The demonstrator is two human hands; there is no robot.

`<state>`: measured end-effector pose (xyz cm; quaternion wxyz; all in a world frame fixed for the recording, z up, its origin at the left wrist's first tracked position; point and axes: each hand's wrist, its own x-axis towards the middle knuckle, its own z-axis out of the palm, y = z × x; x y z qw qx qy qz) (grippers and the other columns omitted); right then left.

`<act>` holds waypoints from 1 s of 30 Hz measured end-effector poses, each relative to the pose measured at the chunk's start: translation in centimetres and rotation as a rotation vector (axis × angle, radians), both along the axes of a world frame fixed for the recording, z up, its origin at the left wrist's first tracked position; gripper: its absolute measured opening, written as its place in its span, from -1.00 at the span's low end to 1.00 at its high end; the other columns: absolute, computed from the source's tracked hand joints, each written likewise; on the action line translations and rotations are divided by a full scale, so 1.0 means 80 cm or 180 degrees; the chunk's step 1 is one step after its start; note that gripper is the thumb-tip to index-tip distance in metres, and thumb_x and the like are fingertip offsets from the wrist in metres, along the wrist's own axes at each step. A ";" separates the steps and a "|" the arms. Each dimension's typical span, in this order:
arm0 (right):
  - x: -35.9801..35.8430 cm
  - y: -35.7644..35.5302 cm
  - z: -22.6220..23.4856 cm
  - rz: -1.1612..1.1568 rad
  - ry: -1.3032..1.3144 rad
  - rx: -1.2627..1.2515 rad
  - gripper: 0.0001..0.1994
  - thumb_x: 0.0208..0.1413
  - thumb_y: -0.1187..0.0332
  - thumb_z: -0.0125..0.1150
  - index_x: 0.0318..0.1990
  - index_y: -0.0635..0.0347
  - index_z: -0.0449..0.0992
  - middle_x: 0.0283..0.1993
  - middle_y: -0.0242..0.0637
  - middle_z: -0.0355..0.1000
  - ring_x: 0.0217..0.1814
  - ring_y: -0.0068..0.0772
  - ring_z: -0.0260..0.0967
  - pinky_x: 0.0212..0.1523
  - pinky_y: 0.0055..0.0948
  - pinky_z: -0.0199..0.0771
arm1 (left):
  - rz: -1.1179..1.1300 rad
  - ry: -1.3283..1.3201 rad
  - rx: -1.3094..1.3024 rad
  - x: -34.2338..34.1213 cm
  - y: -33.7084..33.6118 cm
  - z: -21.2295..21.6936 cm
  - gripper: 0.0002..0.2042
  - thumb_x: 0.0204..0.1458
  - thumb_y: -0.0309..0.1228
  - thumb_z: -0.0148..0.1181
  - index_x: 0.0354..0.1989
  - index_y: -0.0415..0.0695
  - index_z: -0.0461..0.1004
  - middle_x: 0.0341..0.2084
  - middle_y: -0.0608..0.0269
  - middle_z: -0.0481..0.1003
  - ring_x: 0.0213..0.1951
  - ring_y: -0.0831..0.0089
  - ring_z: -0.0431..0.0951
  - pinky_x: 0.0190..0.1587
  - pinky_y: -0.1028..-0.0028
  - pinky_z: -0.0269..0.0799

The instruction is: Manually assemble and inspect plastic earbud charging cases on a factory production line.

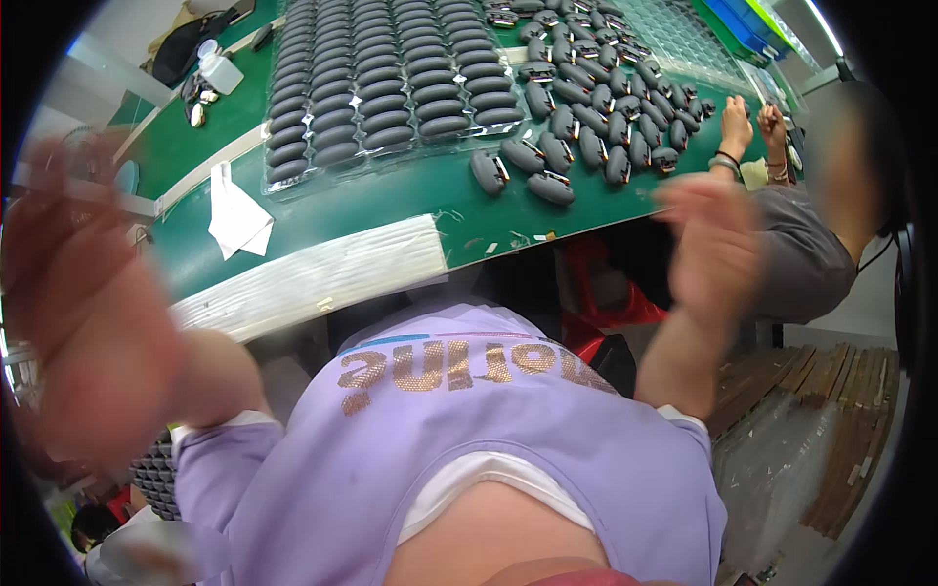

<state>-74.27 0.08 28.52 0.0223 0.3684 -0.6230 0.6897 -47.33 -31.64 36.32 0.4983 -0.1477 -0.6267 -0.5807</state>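
Note:
My left hand (93, 322) is raised close in at the left, large and blurred by motion, its fingers stretched upward and apart with nothing seen in them. Over the near edge of the green table, my right hand (713, 244) is lifted too; its fingers are smeared but look loosely stretched out, and no object shows in them. Beyond it on the tabletop lies a loose spread of dark grey oval cases (591, 146), some with shiny metal parts along one side. To their left, more grey cases fill a clear plastic tray (269, 186) in rows.
A white cloth (234, 217) and a pale ribbed strip (322, 273) lie along the near edge of the green table (322, 210). A white bottle (220, 70) stands far left. A co-worker's hands (738, 127) are at the right. Flattened cardboard (831, 391) and a red stool (606, 293) are below.

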 end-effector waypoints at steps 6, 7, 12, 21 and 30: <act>0.024 -0.131 -0.140 -0.0135 0.1062 0.1726 -0.82 -0.04 0.43 0.30 -0.24 0.24 0.55 -0.24 -0.21 0.44 -0.36 -0.26 0.43 -0.34 -0.38 0.44 | -0.0013 -0.2504 0.1320 -0.090 0.020 -0.186 -0.87 0.08 -0.43 0.23 -0.29 -0.23 0.51 -0.41 0.28 0.54 -0.34 0.60 0.50 -0.24 0.61 0.37; 0.021 -0.143 -0.152 -0.0236 0.1578 0.1886 -0.68 -0.07 0.33 0.34 -0.12 0.21 0.51 -0.14 -0.20 0.41 -0.26 -0.16 0.43 -0.26 -0.30 0.45 | 0.0043 -0.2602 0.1251 -0.092 0.020 -0.207 -0.90 0.09 -0.44 0.19 -0.29 -0.22 0.51 -0.38 0.25 0.57 -0.38 0.59 0.52 -0.28 0.59 0.40; 0.029 -0.156 -0.163 -0.0564 0.2121 0.2749 -0.55 -0.08 0.30 0.33 0.00 0.20 0.42 -0.18 -0.16 0.38 -0.23 -0.09 0.41 -0.21 -0.25 0.45 | -0.0228 -0.3107 0.1342 -0.110 0.022 -0.244 -0.88 0.09 -0.40 0.20 -0.31 -0.19 0.50 -0.38 0.30 0.56 -0.40 0.63 0.50 -0.34 0.61 0.38; 0.018 -0.186 -0.165 0.0686 -0.1111 0.1764 -0.70 0.20 0.38 0.07 0.02 0.37 0.42 -0.24 -0.26 0.50 -0.36 -0.52 0.46 -0.32 -0.53 0.47 | -0.0581 -0.3321 0.1303 -0.121 0.000 -0.260 -0.65 0.06 -0.36 0.25 -0.02 -0.25 0.41 -0.25 0.25 0.50 -0.28 0.58 0.51 -0.33 0.57 0.44; 0.068 -0.256 -0.141 0.1880 -0.1857 0.1224 -0.66 0.16 0.44 0.17 0.07 0.38 0.38 -0.14 -0.26 0.47 -0.24 -0.56 0.44 -0.24 -0.58 0.49 | -0.0783 -0.2873 0.2024 -0.097 -0.032 -0.256 -0.79 0.04 -0.49 0.26 -0.16 -0.26 0.46 -0.36 0.22 0.55 -0.34 0.49 0.57 -0.30 0.51 0.53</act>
